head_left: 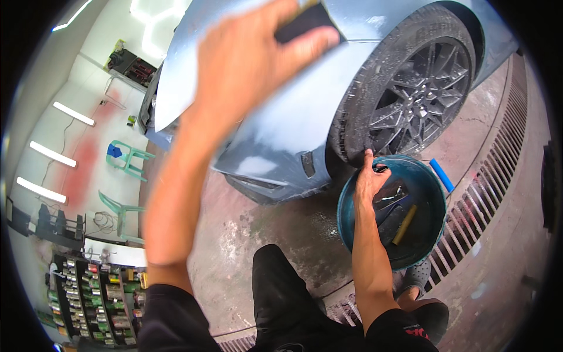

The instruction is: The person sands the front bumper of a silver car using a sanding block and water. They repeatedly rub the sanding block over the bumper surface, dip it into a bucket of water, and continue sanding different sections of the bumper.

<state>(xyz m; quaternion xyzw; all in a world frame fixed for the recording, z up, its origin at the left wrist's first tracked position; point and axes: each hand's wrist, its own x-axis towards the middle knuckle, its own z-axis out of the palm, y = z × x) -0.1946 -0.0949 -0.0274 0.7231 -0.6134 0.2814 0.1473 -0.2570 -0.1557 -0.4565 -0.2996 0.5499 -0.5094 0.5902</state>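
Up at twelve o'clock, the left hand (pixel 258 56) is raised against the pale blue car fender (pixel 293 117), fingers clenched over a dark sanding block (pixel 305 20) that it presses flat to the panel; only the block's upper corner shows past the fingertips. The forearm runs down from it toward seven o'clock, blurred along its length.

Over at three o'clock from the middle of the view, the right hand (pixel 368 179) reaches into a round teal bucket (pixel 346 217) standing on the wet concrete floor (pixel 252 234). Its fingers curl at the bucket's far rim, close under the tyre; whether they grip anything there I cannot tell (the fingertips are lost against the dark rubber). Inside the bucket lie some tools in dark water, among them a yellow-handled one (pixel 404 224) just to the right of the wrist. So the block sits well apart from the right hand, up and to the left of it, with the fender between.

At two o'clock, the car's front wheel (pixel 422 88) with its dark spoked rim stands just behind the bucket. A blue cylinder (pixel 441 175) lies on the floor beside the bucket's right edge, next to a long drain grate (pixel 498 158). Two green plastic chairs (pixel 126 155) stand at nine o'clock.
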